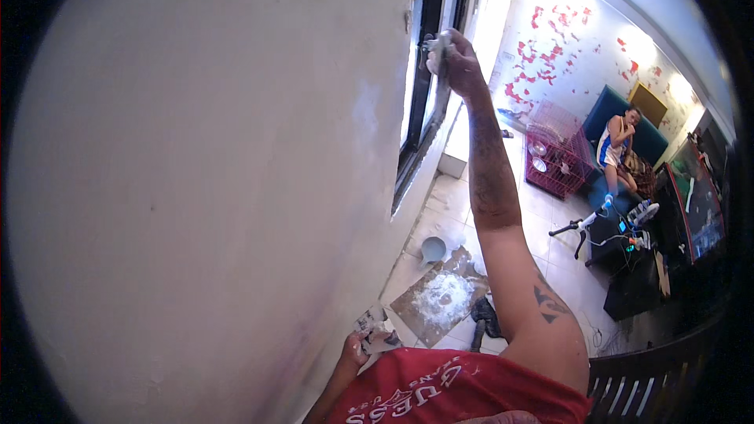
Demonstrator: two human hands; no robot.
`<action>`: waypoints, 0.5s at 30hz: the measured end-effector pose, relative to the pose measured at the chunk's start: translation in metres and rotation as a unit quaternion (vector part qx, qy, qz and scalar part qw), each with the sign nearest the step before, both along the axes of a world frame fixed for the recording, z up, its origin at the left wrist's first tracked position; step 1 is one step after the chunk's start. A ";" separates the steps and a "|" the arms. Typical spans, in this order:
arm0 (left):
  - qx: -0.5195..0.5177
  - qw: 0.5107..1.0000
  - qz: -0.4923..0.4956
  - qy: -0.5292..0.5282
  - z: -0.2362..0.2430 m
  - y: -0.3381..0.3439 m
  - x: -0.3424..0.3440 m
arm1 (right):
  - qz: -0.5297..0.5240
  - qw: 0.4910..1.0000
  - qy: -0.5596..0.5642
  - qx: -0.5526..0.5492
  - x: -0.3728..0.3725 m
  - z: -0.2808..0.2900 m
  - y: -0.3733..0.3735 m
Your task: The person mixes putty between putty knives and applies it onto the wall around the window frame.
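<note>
My right arm stretches up to the dark window frame (410,153) at the edge of the pale wall (212,157). At the frame, my right hand (463,67) is closed on a flat, pale putty-smeared scraper (443,55); its exact shape is partly hidden by the fingers. White paste clings to the scraper and the fingers. Low beside the wall, my left hand (355,350) grips a flat, grey putty-smeared piece (383,339), held close to my red shirt.
On the tiled floor, a brown sheet (412,308) bears white powder beside a grey bowl (433,249) and dark cloth (485,316). Beyond are a pink wire cage (554,153), a person (615,145) on a blue seat and a tripod (580,226). A dark slatted chair (652,373) stands near right.
</note>
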State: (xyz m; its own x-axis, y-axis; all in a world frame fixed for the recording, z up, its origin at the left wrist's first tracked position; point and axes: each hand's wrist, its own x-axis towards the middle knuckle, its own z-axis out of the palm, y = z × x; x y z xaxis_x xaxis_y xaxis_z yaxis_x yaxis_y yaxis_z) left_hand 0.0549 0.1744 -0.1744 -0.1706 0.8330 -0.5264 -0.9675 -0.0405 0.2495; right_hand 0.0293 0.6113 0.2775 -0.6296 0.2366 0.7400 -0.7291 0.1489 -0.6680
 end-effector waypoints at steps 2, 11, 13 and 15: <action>0.008 1.000 -0.002 0.027 -0.002 0.003 0.003 | 0.036 0.999 0.033 0.013 0.007 0.006 -0.004; 0.011 0.930 -0.089 0.357 -0.004 0.018 0.010 | -0.061 0.988 0.031 0.139 -0.028 0.046 -0.005; 0.014 0.917 -0.097 0.387 -0.006 0.019 0.012 | -0.064 0.990 0.024 0.126 -0.026 0.041 0.005; 0.017 0.898 -0.098 0.428 -0.007 0.019 0.011 | -0.063 0.992 -0.006 0.106 -0.019 0.037 0.003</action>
